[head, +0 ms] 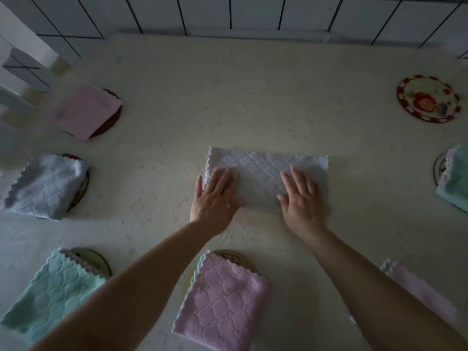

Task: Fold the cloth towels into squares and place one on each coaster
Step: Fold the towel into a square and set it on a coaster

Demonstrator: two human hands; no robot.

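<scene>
Cream table (pixel 253 102) fills most of the view, tiled wall (pixel 253 11) behind it. Centre: pale lilac quilted towel (pixel 266 173), folded to a long rectangle, lying flat on the table, on no coaster. Left hand (pixel 215 196) w/ fingers straight, pressed flat on the towel's left end; right hand (pixel 302 198) likewise flat on the right part, nothing gripped. Folded towels round the edges, each over a coaster: mint one (pixel 50 295) near left, pink one (pixel 222 297) near centre, grey-blue one (pixel 43 186) at left, plain pink one (pixel 83 110) far left. Mint towel (pixel 455 178) at right is cut off by the frame; another pink one (pixel 415 287) is partly behind the right forearm (coaster under it can't be seen). Bare red-rimmed coaster (pixel 428 98) far right, its picture blurry.
</scene>
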